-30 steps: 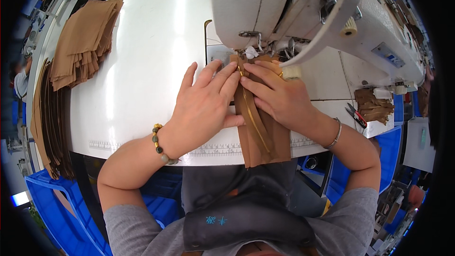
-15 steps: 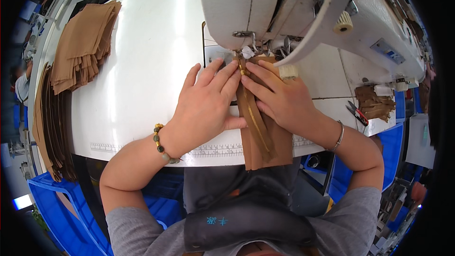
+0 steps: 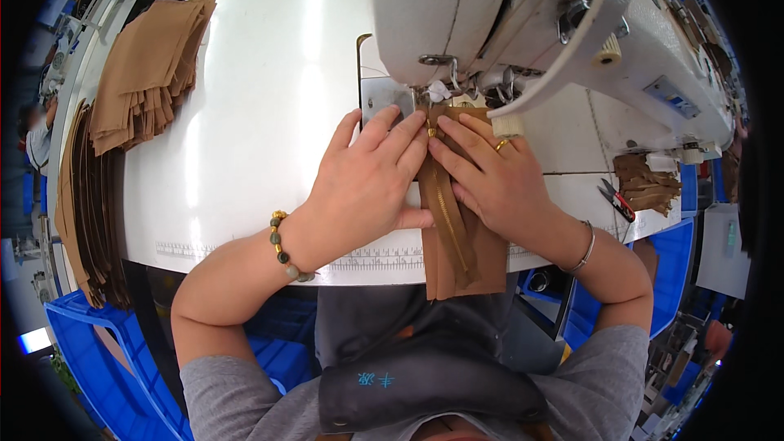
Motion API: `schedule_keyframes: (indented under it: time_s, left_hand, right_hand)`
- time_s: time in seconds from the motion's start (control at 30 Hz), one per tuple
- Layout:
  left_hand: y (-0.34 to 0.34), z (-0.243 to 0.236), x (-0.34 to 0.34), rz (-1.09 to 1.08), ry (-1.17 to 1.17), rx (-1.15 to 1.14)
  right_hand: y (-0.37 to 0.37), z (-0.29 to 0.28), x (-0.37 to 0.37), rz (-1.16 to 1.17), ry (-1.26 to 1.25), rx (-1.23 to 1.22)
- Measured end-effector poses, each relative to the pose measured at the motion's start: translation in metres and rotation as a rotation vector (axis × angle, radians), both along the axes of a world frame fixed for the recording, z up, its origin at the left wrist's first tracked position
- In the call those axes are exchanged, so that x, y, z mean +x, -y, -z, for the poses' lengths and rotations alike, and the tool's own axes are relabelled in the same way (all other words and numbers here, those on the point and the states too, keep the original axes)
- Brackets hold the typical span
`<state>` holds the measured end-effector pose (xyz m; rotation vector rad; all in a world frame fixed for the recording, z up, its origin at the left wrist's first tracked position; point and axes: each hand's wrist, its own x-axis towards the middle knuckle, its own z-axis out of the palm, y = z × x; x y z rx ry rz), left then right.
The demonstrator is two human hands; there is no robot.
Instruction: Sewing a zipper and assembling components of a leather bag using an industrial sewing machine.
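A brown zipper with gold teeth lies lengthwise on a brown fabric piece, its upper end under the needle area of a white sewing machine. My left hand rests flat, fingers spread, with the fingertips at the zipper's left edge near the presser foot. From the other side my right hand lies over the zipper tape and fabric, fingers stretched out and pressing down. The gold slider shows between the two hands. The fabric's lower end hangs over the table's front edge.
Stacked brown fabric pieces lie at the left, with more long strips draped over the edge. Red-handled thread snips and a small brown bundle sit at the right. Blue bins stand below the table.
Both hands and the top of the zipper sit slightly lower and further right in the picture. The machine has shifted right in view too. A ring on my right hand now shows.
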<state>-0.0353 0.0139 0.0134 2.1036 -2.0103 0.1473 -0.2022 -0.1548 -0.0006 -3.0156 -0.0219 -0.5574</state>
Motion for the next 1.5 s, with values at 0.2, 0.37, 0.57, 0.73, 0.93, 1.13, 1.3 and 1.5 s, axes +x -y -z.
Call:
schedule_keyframes:
  time_s: [0.2, 0.37, 0.57, 0.73, 0.93, 1.13, 1.3, 1.5]
  left_hand:
    - [0.006, 0.004, 0.006, -0.017, 0.029, -0.018]
    - [0.007, 0.005, 0.008, -0.025, 0.02, -0.057]
    - [0.008, 0.004, 0.007, -0.033, -0.016, -0.073]
    - [0.005, -0.003, 0.001, -0.033, -0.046, -0.09]
    - [-0.028, -0.007, -0.045, 0.01, -0.091, -0.074]
    - [-0.041, 0.008, -0.062, 0.009, 0.001, -0.18]
    - [-0.045, 0.01, -0.058, 0.029, 0.018, -0.178]
    - [-0.047, 0.014, -0.069, -0.04, -0.044, -0.256]
  right_hand:
    - [0.008, 0.003, 0.008, 0.0, 0.009, 0.017]
    - [0.011, 0.004, 0.011, -0.004, 0.022, 0.038]
    - [0.011, 0.004, 0.013, -0.01, 0.037, 0.031]
    - [0.005, -0.003, 0.01, -0.035, 0.192, -0.198]
    - [-0.013, -0.009, -0.01, -0.366, 0.287, 0.055]
    - [-0.034, -0.007, -0.046, -0.271, 0.185, 0.235]
    - [-0.05, 0.0, -0.063, -0.291, 0.148, 0.253]
    - [-0.058, 0.012, -0.069, -0.408, 0.232, -0.022]
